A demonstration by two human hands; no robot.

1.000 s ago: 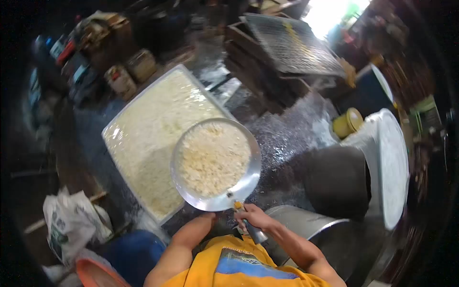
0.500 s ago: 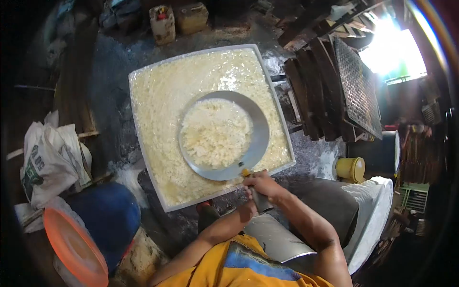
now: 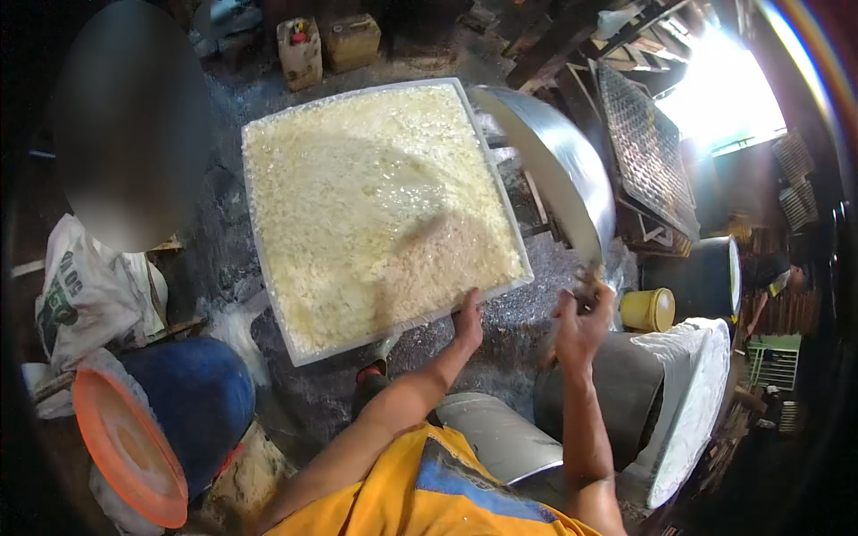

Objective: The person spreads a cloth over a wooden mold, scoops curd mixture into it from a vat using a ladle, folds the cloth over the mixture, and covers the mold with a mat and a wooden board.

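A large white-rimmed square tray (image 3: 259, 223) is full of a wet, pale, lumpy food (image 3: 340, 205). A darker mound of it lies near the tray's front right. My left hand (image 3: 468, 323) is at the tray's front edge, fingers spread and pointing up, holding nothing. To the right, my right hand (image 3: 583, 320) is closed round the handle of a big round metal pan (image 3: 559, 165). The pan is tilted steeply on its side beyond the tray's right edge. Its inner side shows only as a narrow strip.
Metal drums (image 3: 500, 438) stand in front of me and at the right, beside a yellow bucket (image 3: 648, 310). A blue barrel (image 3: 192, 402), an orange basin (image 3: 125, 447) and a white sack (image 3: 85, 295) are at the left. Two jugs (image 3: 353, 42) stand behind the tray.
The pan has swung right, off the tray, and tipped from level to nearly upright; its load is out of it. My left hand has left the handle area and moved to the tray's edge.
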